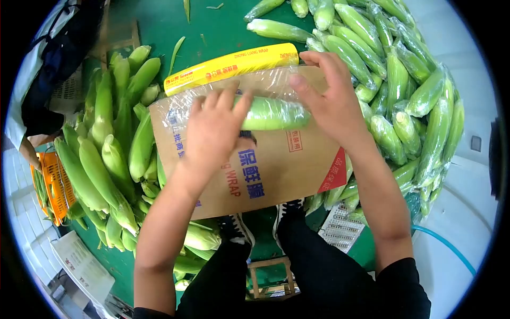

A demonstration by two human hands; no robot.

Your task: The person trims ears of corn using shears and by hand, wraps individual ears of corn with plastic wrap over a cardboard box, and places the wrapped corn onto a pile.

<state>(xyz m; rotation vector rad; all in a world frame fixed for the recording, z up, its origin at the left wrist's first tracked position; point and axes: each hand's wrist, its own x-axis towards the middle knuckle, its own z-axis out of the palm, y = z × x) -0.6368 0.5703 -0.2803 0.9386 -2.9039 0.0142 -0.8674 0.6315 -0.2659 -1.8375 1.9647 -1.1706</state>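
- The left hand [215,125], blurred, lies over the left end of the ear [273,116]; whether its grip is clamped on the ear or only pressing, I cannot tell.
- The right hand [332,95] is beside the ear's right end, its grip apart, thumb well clear of the fingers.
- The ear lies crosswise on the upper half of the printed box [287,170], shiny film [178,106] about it. The wrapping looks partly done: loose film spreads over the box to the left, and whether it is cut free I cannot tell.
- The yellow roll [234,66] lies along the box's far edge.
- To the right, the wrapped ears [396,85] make a big heap, so much seems finished.
- To the left, the unwrapped ears [103,119] make another big heap, so plenty seems left.
- Beyond that heap are an orange crate [59,183] and part of another person [74,48].
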